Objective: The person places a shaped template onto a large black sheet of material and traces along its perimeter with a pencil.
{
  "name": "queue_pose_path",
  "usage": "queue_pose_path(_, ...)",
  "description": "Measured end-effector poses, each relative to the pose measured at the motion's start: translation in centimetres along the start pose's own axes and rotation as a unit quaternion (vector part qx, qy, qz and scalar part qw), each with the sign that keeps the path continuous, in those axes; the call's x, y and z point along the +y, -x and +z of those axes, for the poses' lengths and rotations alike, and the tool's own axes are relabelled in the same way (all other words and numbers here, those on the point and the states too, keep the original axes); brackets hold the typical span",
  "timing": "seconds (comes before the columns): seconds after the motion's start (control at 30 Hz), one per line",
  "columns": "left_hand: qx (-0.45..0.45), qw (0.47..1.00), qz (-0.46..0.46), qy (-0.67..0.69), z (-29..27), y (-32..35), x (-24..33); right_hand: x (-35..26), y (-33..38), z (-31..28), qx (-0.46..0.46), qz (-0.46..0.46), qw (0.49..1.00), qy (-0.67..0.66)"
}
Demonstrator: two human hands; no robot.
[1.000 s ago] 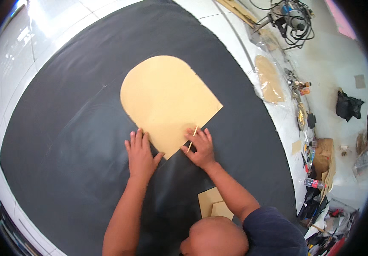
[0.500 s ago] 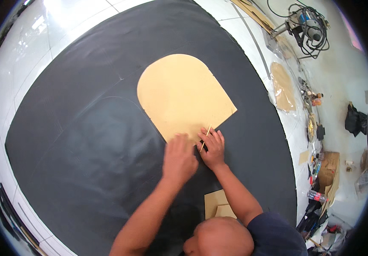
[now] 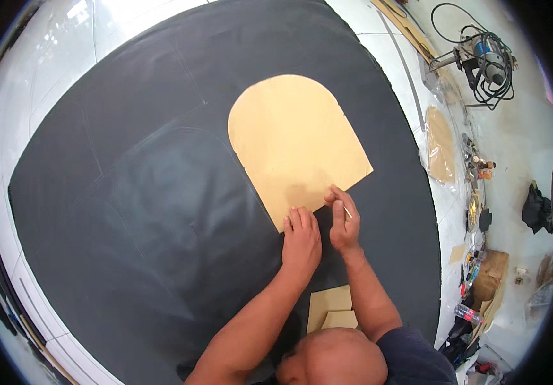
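A tan, flat template with one rounded end and one straight end lies on a large black sheet. My left hand rests beside the template's near corner, its fingers stretched out over the straight edge. Close by on the right, my right hand pinches a thin pale stick at the same edge. The stick's tip is hidden by the fingers. Faint outlines run over the black sheet left of the template, one of them curved.
Smaller tan pieces lie on the sheet near my right forearm. White tiled floor borders the sheet. Along the right wall are a corded tool, a bagged tan piece, a cardboard box and a plastic bottle.
My left hand has shifted right along the straight edge, uncovering the near corner. My right hand has turned and closed its fingers around the stick. The whole view has shifted slightly.
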State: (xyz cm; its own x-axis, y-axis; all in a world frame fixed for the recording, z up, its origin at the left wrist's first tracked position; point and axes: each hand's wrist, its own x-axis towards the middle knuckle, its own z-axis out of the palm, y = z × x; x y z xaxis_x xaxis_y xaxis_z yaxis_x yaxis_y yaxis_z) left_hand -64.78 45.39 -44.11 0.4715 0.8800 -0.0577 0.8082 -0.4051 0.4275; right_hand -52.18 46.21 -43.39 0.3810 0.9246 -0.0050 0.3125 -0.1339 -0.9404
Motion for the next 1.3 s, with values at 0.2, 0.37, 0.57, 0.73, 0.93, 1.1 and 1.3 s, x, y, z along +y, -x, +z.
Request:
queue_pose_path(0.2, -0.051, 0.997, 0.008, 0.065, 1.0, 0.6, -1.0, -4.1, -1.5, 2.4, -0.320, -0.132, 0.928, 0.137)
queue_pose_path(0.37, -0.018, 0.990, 0.023, 0.138, 1.0, 0.7, -0.7, -4.7, -2.9, 2.6, -0.410, -0.180, 0.877, 0.176)
queue_pose_path(0.57, -0.029, 0.997, 0.015, 0.072, 1.2, 1.3, -1.0, -5.2, -3.7, 3.3, -0.438, -0.214, 0.852, 0.192)
queue_pose_path(0.73, -0.021, 0.997, 0.017, 0.073, 1.1, 1.3, -0.9, -5.0, -3.7, 3.4, -0.438, -0.243, 0.843, 0.197)
queue_pose_path(0.93, -0.081, 0.995, 0.016, 0.056, 1.2, 1.5, -1.1, -4.6, -4.0, 3.7, -0.450, -0.254, 0.831, 0.209)
queue_pose_path(1.1, -0.084, 0.994, 0.014, 0.069, -0.1, 1.8, -1.1, -4.7, -5.9, 5.8, -0.445, -0.223, 0.845, 0.194)
queue_pose_path(1.3, -0.153, 0.987, 0.005, 0.041, -2.0, 0.6, -0.8, -4.5, -8.3, 7.7, -0.390, -0.239, 0.871, 0.183)
